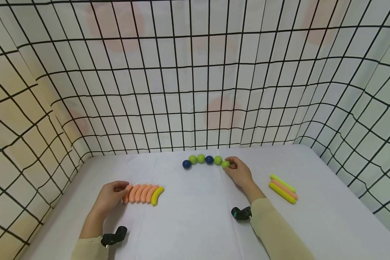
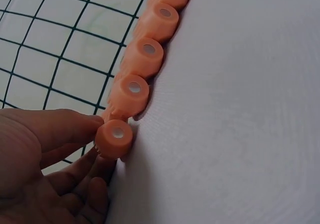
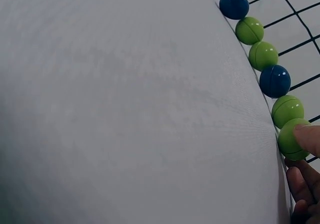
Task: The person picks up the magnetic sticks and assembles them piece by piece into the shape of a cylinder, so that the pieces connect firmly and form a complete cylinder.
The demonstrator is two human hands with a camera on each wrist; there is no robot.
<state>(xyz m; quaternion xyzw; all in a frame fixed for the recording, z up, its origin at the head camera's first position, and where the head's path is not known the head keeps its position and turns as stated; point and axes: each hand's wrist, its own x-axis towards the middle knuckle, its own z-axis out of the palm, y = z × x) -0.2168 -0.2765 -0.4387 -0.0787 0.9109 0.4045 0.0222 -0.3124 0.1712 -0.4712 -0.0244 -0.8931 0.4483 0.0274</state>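
On the left of the table, my left hand [image 1: 108, 198] pinches the leftmost orange curved toy rod [image 2: 114, 139] between thumb and fingers. It stands at the end of a row of several orange curved rods [image 1: 138, 194], each with a pale round disc in its end, as the left wrist view shows. A yellow curved rod [image 1: 157, 196] closes the row on the right. At the back, my right hand [image 1: 240, 174] pinches a green ball [image 3: 294, 140] at the right end of a curved line of balls. Beside it come a second green ball [image 3: 288, 112] and a dark blue ball [image 3: 275, 81].
Right of my right forearm lie three straight rods side by side: lime [image 1: 282, 183], orange [image 1: 284, 189] and yellow [image 1: 282, 193]. Black grid mesh [image 1: 195, 90] over white cloth walls the white table [image 1: 195, 224] at the back and sides. Each wrist wears a black camera [image 1: 114, 236].
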